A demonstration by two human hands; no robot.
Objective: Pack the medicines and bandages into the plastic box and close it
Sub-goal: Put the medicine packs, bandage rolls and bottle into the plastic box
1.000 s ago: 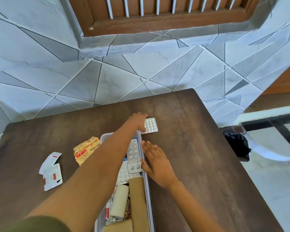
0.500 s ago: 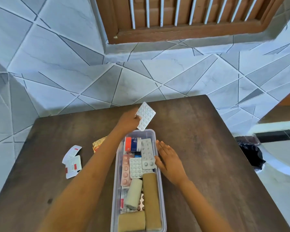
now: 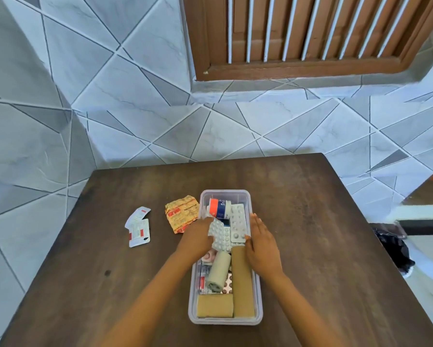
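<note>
Both hands (image 3: 197, 240) (image 3: 261, 242) reach over the plastic box (image 3: 258, 299).

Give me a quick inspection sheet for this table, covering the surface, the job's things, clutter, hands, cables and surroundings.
Surface: dark wooden table, bare to the right of the box.
Job's things: clear plastic box open, holding bandage rolls, blister packs and a white tube; no lid seen.
Still outside: yellow packet and white sachets, left of the box.
Clutter: nothing seen.
Hands: left hand lowers a blister strip into the box; right hand lies flat on the box's right rim.
Cables: nothing seen.
Surroundings: tiled wall, wooden window, black bag on the floor at right.
</note>
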